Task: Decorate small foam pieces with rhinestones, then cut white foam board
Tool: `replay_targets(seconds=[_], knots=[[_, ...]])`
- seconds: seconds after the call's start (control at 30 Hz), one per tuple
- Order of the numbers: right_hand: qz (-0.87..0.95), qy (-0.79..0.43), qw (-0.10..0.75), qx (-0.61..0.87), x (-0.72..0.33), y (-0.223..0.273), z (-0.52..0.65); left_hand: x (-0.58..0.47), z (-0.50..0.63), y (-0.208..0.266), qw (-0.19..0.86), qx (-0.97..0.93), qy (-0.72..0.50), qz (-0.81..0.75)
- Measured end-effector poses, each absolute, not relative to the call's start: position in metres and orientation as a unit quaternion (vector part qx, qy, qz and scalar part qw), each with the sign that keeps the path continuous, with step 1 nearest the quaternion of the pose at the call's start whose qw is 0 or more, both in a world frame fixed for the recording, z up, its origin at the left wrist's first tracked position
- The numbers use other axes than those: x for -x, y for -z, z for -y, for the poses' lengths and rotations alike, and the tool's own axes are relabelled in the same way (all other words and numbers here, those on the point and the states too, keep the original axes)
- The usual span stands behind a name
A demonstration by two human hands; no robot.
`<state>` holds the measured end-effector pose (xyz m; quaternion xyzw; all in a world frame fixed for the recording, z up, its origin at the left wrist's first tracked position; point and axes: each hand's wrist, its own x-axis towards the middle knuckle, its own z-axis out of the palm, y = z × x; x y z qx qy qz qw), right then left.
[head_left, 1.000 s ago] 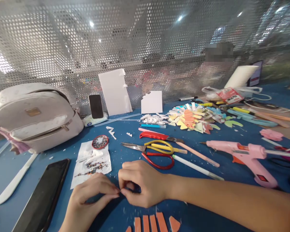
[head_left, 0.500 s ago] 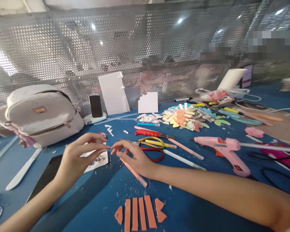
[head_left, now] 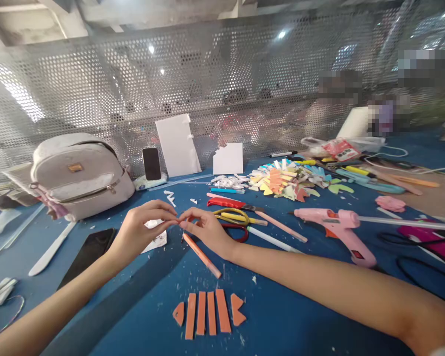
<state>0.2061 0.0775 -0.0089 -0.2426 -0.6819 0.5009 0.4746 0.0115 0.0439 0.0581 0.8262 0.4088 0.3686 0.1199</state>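
In the middle of the view, my left hand point(head_left: 143, 227) and my right hand point(head_left: 205, 232) meet at the fingertips above the blue table point(head_left: 141, 316). Both sets of fingers are pinched; whatever lies between them is too small to make out. Partly behind my left hand is a white paper point(head_left: 157, 241) with small specks on it. An orange-pink stick point(head_left: 203, 257) lies just below my right hand. Nearer to me, several orange strips point(head_left: 190, 316) stand in a row between a rounded piece with a hole point(head_left: 179, 314) and a notched tail-shaped piece point(head_left: 238, 310).
Past my right hand lie scissors point(head_left: 240, 235), a red-handled cutter point(head_left: 226, 201) and pens. A pink glue gun point(head_left: 328, 217) is at right. Coloured scraps point(head_left: 282, 180) are heaped behind. At left are a backpack point(head_left: 77, 178), a dark tablet-like slab point(head_left: 87, 254) and a white plastic knife point(head_left: 52, 249).
My fingertips, slightly apart before, have come together. The camera has shifted a little to the left and up. The orange pieces and tools on the table stay in place.
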Motion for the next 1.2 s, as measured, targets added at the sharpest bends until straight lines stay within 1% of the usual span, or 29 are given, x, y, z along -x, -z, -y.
replay_targets(seconds=[0.2,0.37,0.53,0.67,0.97,1.2], knots=[[0.682,-0.498,0.48,0.238,-0.206,0.01,-0.078,-0.015,-0.042,-0.062,0.137,-0.827,-0.347,-0.421],[0.692,-0.484,0.476,0.244,-0.205,0.01,-0.078,0.013,-0.053,-0.064,0.143,-0.824,-0.284,-0.469],[0.714,-0.464,0.466,0.239,-0.204,0.006,-0.074,0.071,-0.065,-0.041,0.106,-0.774,-0.252,-0.572],[0.723,-0.456,0.459,0.243,-0.205,0.004,-0.073,0.099,-0.064,-0.019,0.095,-0.749,-0.248,-0.607],[0.723,-0.461,0.443,0.26,-0.205,0.002,-0.074,0.072,-0.049,-0.008,0.119,-0.792,-0.257,-0.541],[0.733,-0.456,0.432,0.261,-0.206,0.002,-0.073,0.051,-0.043,-0.001,0.131,-0.818,-0.236,-0.509]])
